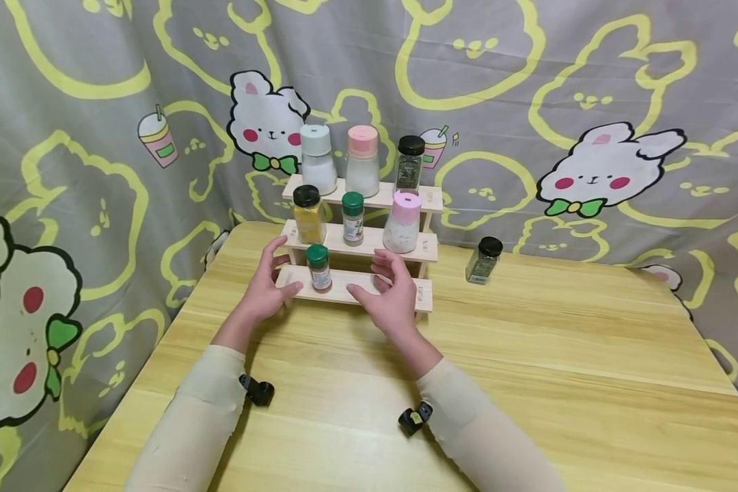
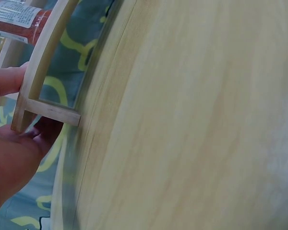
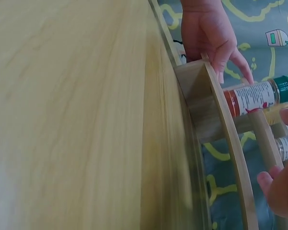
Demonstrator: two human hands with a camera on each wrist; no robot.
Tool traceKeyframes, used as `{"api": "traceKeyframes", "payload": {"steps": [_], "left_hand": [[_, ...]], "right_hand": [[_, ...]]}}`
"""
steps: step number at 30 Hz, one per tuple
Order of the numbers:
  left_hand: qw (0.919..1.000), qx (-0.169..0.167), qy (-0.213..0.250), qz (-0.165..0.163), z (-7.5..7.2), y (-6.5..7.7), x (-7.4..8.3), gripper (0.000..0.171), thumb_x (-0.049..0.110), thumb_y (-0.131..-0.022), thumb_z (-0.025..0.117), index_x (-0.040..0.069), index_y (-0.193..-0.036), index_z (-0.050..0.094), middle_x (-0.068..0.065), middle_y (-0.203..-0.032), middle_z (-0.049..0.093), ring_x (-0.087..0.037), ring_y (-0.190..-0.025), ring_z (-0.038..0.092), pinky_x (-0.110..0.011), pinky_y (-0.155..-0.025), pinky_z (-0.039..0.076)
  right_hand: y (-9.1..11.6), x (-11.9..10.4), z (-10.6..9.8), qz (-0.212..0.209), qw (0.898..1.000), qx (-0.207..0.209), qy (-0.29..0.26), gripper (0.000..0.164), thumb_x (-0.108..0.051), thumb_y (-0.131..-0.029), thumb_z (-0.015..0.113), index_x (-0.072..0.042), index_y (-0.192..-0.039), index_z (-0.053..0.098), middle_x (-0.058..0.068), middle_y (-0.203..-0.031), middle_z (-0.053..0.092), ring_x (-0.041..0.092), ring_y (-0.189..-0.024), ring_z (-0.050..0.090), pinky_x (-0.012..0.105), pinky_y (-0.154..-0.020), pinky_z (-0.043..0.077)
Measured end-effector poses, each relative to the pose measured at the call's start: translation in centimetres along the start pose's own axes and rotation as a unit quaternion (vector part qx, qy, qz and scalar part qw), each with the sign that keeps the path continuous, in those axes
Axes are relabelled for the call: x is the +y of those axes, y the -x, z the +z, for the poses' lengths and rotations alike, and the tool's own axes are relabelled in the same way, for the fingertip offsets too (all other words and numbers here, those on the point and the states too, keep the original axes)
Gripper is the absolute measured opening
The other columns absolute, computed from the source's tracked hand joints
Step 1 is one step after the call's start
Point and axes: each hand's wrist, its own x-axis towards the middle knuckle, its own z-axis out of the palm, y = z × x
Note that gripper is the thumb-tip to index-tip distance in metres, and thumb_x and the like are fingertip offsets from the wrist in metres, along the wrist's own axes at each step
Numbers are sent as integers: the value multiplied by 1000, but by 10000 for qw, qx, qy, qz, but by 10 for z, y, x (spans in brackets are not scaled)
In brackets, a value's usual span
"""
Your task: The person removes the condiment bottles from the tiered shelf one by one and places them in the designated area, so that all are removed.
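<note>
A three-step wooden spice rack (image 1: 347,292) stands at the back of the table. My left hand (image 1: 267,288) is at the left end of its lowest step; in the left wrist view thumb and fingers lie on either side of the rack's end (image 2: 47,52). Just right of this hand, a small green-lidded spice jar (image 1: 320,273) with red contents stands upright on that step. My right hand (image 1: 392,294) hovers around the right part of the lowest step, fingers spread and loosely bent, holding nothing. The right wrist view shows only part of this hand (image 3: 284,189).
A yellow spice jar (image 1: 309,222), another green-lidded jar (image 1: 353,225) and a pink-lidded shaker (image 1: 402,229) fill the middle step. Above stand a pale-lidded shaker (image 1: 318,167), a coral-lidded shaker (image 1: 363,167) and a black-lidded jar (image 1: 408,171). Another black-lidded jar (image 1: 484,261) is on the table, right.
</note>
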Motion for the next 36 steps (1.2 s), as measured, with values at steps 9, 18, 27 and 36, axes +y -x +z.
{"api": "traceKeyframes", "payload": {"steps": [9,18,27,36], "left_hand": [[10000,-24,25,37,1,-2,-5,91,-18,-87,63,14,-158,15,-33,-148,31,-52,-131,39,-58,-107,32],[9999,85,-37,81,-1,-12,-34,96,-15,-88,66,30,-158,17,-27,-149,34,-46,-131,41,-55,-108,32],[9998,76,-32,175,0,-11,-34,96,-16,-88,65,31,-157,18,-27,-148,36,-47,-130,42,-56,-105,35],[9996,76,17,260,-2,-11,-32,95,-16,-88,64,29,-158,18,-24,-151,32,-43,-132,40,-55,-105,34]], "right_hand": [[-2,-5,19,18,9998,-184,-95,70,-1,-70,91,-4,-131,57,5,-121,62,26,-109,61,41,-94,51],[-4,-7,38,-78,9993,-358,-31,71,-3,-71,91,-1,-132,55,18,-127,59,38,-113,59,44,-94,50],[-5,-4,54,-60,9997,-192,153,69,-2,-69,91,-3,-129,57,13,-122,62,30,-109,62,46,-92,51],[-8,-2,66,-171,9994,-174,260,64,-1,-70,90,-5,-125,59,11,-118,63,25,-105,64,44,-88,54]]}}
